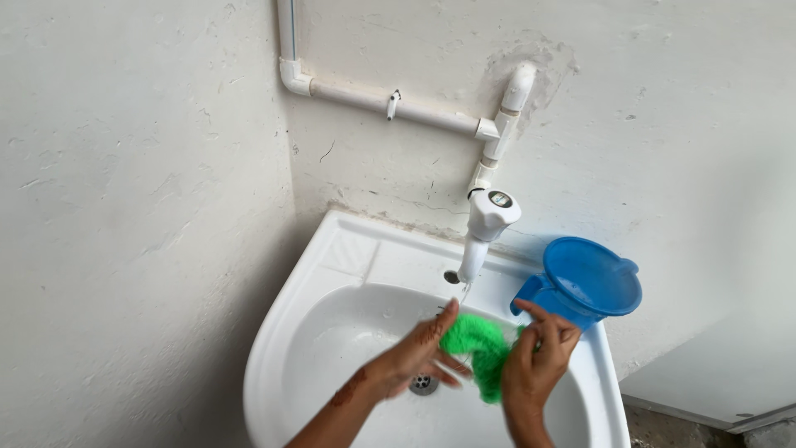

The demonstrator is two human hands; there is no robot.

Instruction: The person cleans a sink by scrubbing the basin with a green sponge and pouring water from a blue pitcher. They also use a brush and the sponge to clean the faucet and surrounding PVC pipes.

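I pinch the green scrubber (479,350) between my left hand (419,355) and right hand (537,365); it looks soft, light, easily bunched anywhere.

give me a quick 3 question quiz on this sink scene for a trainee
1. True or false: both hands hold the green scrubber over the sink.
2. Where does the blue jug sit?
A. in the basin, over the drain
B. on the sink's rim, on the right
C. on the floor
3. Fill in: the white tap hangs from a white ____ fixed along the wall.

Key
1. True: the left hand and the right hand both grip it.
2. B
3. pipe
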